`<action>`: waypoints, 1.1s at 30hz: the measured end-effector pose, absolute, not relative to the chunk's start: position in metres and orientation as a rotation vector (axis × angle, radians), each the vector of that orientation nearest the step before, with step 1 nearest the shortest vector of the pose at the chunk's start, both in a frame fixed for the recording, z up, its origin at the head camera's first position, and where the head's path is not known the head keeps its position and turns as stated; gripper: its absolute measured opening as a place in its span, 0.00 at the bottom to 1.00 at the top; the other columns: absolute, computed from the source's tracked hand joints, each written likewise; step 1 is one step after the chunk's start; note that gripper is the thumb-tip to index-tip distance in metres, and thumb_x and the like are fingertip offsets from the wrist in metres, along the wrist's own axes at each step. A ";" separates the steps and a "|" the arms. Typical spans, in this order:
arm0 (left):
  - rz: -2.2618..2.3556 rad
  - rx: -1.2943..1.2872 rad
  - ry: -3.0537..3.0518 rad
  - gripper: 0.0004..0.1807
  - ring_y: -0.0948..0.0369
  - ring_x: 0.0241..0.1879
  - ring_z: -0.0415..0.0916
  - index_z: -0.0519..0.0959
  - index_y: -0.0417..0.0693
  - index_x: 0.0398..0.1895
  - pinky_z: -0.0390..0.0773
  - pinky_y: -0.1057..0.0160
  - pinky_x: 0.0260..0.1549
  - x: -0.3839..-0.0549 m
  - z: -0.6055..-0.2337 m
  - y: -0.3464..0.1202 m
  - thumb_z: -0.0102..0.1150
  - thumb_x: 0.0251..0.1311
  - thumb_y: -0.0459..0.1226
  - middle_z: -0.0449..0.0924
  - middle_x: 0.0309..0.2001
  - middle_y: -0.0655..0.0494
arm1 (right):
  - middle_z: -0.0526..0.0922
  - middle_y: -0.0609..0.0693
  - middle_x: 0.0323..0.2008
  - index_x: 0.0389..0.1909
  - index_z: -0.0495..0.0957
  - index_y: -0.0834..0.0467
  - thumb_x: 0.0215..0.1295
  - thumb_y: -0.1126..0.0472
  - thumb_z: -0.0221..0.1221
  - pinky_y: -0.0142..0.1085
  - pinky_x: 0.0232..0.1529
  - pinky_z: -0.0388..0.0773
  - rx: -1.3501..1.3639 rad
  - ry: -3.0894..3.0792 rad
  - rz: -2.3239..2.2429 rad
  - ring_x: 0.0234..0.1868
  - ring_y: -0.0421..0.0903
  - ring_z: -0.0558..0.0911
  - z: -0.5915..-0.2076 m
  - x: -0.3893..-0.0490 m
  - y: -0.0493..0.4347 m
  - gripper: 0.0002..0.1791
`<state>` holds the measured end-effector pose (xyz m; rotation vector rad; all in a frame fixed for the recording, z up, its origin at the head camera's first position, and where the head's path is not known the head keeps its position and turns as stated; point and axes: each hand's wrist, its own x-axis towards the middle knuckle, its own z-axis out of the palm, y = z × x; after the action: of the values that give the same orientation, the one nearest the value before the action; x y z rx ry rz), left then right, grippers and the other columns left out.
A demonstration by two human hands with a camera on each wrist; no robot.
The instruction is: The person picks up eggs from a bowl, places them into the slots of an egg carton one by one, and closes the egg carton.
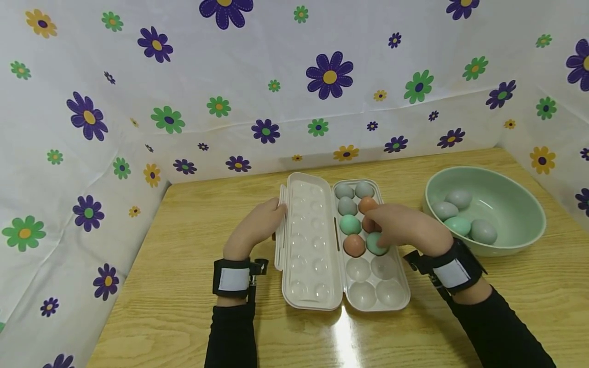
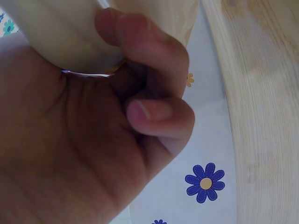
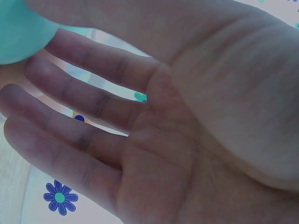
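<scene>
A white plastic egg carton [image 1: 313,301] lies opened out on the table, its lid to the left. My left hand [image 1: 257,222] grips the lid's outer edge; in the left wrist view its fingers [image 2: 159,56] curl round the pale rim. Over the tray's right row, my right hand [image 1: 405,227] pinches a green egg [image 1: 376,244] at its cup. The right wrist view has the thumb and fingertips at that egg [image 3: 23,32]. Grey eggs [image 1: 347,206], brown eggs [image 1: 354,246] and another green egg [image 1: 350,224] sit in the cups. The front cups [image 1: 362,295] hold nothing.
A pale green bowl [image 1: 511,204] stands right of the carton, close to my right wrist, with several grey eggs [image 1: 483,232] and a green egg [image 1: 457,225] in it. White flowered cloth [image 1: 285,102] hangs behind the wooden table [image 1: 193,245] and at both sides.
</scene>
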<state>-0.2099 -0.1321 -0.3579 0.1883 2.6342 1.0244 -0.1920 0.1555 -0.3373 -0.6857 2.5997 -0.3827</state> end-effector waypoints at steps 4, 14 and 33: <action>1.026 0.190 2.628 0.23 0.56 0.25 0.74 0.70 0.41 0.54 0.81 0.47 0.36 -0.209 -0.357 -0.132 0.28 0.75 0.46 0.76 0.32 0.45 | 0.84 0.59 0.41 0.47 0.78 0.64 0.51 0.69 0.67 0.48 0.45 0.81 -0.692 2.613 -0.414 0.40 0.51 0.77 -0.335 -0.191 0.160 0.20; 1.001 0.188 2.640 0.23 0.56 0.25 0.74 0.71 0.40 0.50 0.75 0.62 0.26 -0.209 -0.354 -0.131 0.28 0.75 0.46 0.75 0.31 0.46 | 0.82 0.58 0.36 0.43 0.78 0.64 0.59 0.62 0.62 0.42 0.35 0.77 -0.683 2.665 -0.440 0.34 0.49 0.76 -0.326 -0.198 0.179 0.13; 1.001 0.194 2.642 0.23 0.53 0.26 0.75 0.71 0.40 0.49 0.75 0.62 0.26 -0.211 -0.358 -0.131 0.28 0.75 0.45 0.75 0.30 0.47 | 0.82 0.68 0.42 0.45 0.73 0.69 0.65 0.55 0.58 0.49 0.35 0.79 -0.435 2.781 -0.493 0.36 0.54 0.80 -0.320 -0.220 0.259 0.19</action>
<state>-0.2108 -0.1310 -0.3577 0.1940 2.6418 1.0010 -0.2198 0.2595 -0.3198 -0.4346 2.7811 -0.4929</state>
